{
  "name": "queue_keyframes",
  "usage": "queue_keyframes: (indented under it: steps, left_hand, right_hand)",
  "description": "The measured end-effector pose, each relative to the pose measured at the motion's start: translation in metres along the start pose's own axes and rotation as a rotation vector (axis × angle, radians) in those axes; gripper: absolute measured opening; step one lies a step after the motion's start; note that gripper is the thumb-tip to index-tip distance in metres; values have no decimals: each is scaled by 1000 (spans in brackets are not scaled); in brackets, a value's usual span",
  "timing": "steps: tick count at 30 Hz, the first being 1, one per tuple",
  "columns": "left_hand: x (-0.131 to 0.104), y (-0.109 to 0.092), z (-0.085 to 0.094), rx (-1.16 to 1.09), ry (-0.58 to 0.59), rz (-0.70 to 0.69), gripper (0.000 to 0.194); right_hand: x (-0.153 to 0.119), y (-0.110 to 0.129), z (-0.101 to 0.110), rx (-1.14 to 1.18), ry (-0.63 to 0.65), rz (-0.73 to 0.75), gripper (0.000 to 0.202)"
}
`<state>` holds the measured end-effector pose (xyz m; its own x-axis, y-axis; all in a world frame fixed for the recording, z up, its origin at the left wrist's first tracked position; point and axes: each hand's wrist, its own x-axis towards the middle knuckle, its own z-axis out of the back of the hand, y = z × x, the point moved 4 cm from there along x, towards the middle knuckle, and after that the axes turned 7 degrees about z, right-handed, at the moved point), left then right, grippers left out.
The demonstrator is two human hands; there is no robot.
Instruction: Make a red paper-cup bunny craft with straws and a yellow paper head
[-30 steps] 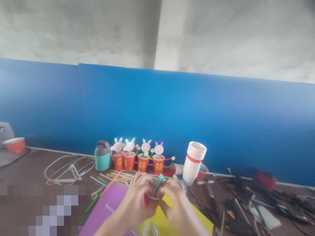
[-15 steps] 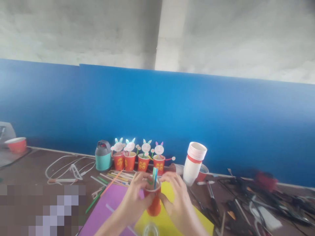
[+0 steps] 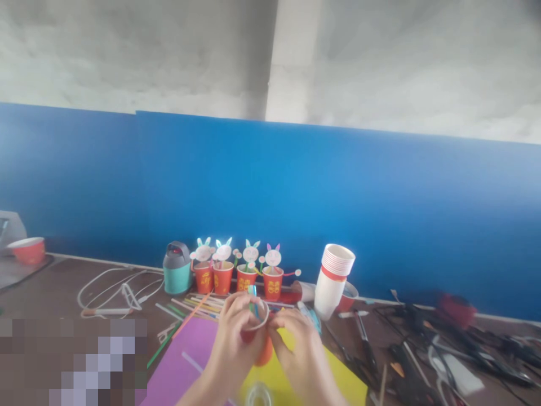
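Note:
A red paper cup with a white rim is tilted above the yellow sheet. My left hand is wrapped round its left side. Blue and green strips stick up from the cup's mouth. At the cup's right edge, the thumb and forefinger of my right hand are pinched close together; anything between them is too small to make out. Below the hands lies a clear roll of tape. Four red cups with paper rabbit heads stand in a row behind.
A purple sheet lies left, with coloured sticks behind it. A teal container, a white cable and a tall stack of paper cups stand or lie around. Tools and black cables fill the right.
The cup has tilted and shifted slightly left with my left hand. My right hand's fingers have drawn together beside the rim. A pale blue item now shows behind my right hand.

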<state>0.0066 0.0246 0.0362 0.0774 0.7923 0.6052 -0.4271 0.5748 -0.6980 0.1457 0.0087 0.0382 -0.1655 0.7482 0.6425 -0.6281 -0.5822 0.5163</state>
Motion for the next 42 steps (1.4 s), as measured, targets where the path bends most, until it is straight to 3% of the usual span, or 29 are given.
queue_keyframes:
  steps: [14, 22, 27, 29, 31, 33, 34, 37, 40, 42]
  left_hand:
    - [-6, 0, -4, 84, -62, 16, 26]
    - [-5, -8, -5, 24, 29, -16, 28]
    - [-9, -5, 8, -65, 16, -7, 11]
    - [-6, -1, 20, -174, -33, 45, 20]
    - [1, 9, 31, -331, -82, 236, 29]
    - [8, 20, 29, -493, 80, 464, 30]
    - [9, 23, 24, -577, 222, 540, 29]
    - [4, 25, 4, -800, 630, 651, 26]
    - [-12, 25, -14, -942, 776, 706, 23]
    - [-22, 20, -22, -956, 795, 649, 39]
  right_hand:
    - [-4, 6, -4, -54, -117, 85, 15]
    - [1, 3, 3, 46, -46, -8, 14]
    - [6, -7, 14, 126, 21, -57, 13]
    - [8, -10, 21, 167, 59, -67, 14]
    - [9, -10, 25, 250, 133, -73, 13]
    - [8, -9, 27, 332, 215, -85, 13]
    - [7, -9, 26, 366, 259, -94, 13]
    - [3, -9, 21, 465, 345, -144, 11]
    - [0, -9, 16, 615, 348, -193, 14]
    - [-1, -10, 14, 696, 332, -212, 19]
